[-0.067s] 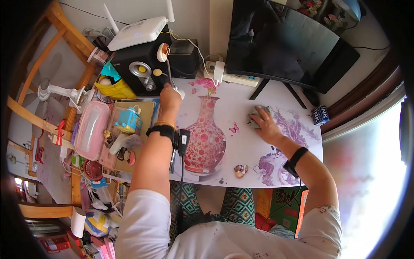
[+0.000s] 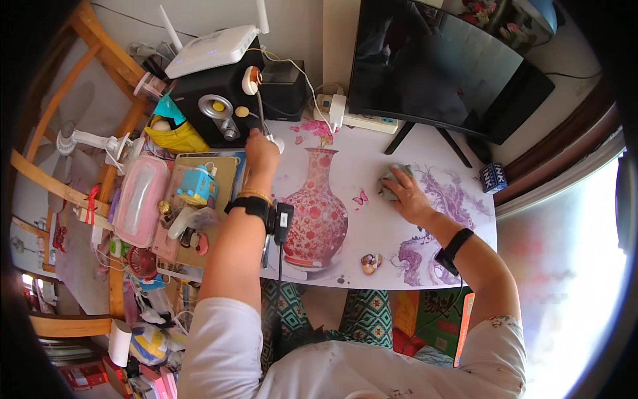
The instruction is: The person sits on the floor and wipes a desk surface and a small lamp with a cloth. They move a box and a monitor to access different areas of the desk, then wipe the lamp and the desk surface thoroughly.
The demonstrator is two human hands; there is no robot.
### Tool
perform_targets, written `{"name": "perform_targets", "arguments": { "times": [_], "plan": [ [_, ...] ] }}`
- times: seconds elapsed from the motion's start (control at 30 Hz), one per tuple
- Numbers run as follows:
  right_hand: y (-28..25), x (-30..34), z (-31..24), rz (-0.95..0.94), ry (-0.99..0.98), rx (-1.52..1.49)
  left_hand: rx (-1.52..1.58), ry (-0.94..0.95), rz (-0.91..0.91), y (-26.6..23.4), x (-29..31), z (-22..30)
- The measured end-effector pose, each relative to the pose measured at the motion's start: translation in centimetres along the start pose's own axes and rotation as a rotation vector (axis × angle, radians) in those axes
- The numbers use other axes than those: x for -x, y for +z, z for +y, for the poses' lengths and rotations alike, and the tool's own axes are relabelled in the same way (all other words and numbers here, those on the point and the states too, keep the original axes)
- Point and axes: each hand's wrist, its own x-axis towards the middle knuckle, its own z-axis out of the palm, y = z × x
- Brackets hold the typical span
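Palm down on the printed desk mat (image 2: 372, 243), my right hand (image 2: 411, 199) presses on a crumpled grey-green cloth (image 2: 387, 190), fingers closed over it. My left hand (image 2: 262, 156) is at the back left, in front of the black speaker (image 2: 193, 106). Its fingers are curled in beside the thin metal stem of a small stand (image 2: 261, 110) with a white round base (image 2: 278, 143). What those fingers hold, if anything, is hidden. A small shiny brown-and-white object (image 2: 371, 263) lies near the front edge of the mat.
A monitor (image 2: 438, 73) stands behind my right hand, with a blue box (image 2: 493, 178) at the right edge. A white router (image 2: 212, 50) tops the speaker. Left of my forearm are a pink case (image 2: 141, 199), a blue-and-yellow toy (image 2: 197, 185) and clutter. A power strip (image 2: 372, 122) lies behind.
My right hand and the cloth under it have shifted slightly to the left. The left hand stays by the stand, nearly unmoved.
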Motion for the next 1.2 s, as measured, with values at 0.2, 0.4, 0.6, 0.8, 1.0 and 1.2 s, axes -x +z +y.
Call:
{"name": "perform_targets", "arguments": {
  "times": [0.2, 0.4, 0.6, 0.8, 1.0, 1.2],
  "plan": [
    [-1.9, 1.7, 3.3, -0.073, -0.063, 0.030, 0.244, 0.200, -0.089, 0.4, 3.7, 2.1],
    [-1.9, 2.1, 5.2, -0.007, -0.019, 0.043, 0.676, -0.016, -0.405, 6.1, 3.9, 4.5],
    [-1.6, 2.0, 4.6, 0.031, -0.041, 0.031, 0.916, -0.302, -0.494, 11.3, 0.0, 3.9],
    [-4.3, -1.3, 3.4, 0.161, -0.017, -0.068, 1.232, -0.612, -0.469, 6.1, 0.9, 8.4],
    [-3.6, -11.7, 4.2, 0.158, 0.783, -0.904, 1.101, -0.722, -0.667, 6.7, -2.0, 8.5],
    [-2.0, -14.6, 3.9, 0.226, 1.058, -1.263, 1.062, -0.714, -0.777, 9.6, -2.9, 6.6]
  ]
}}
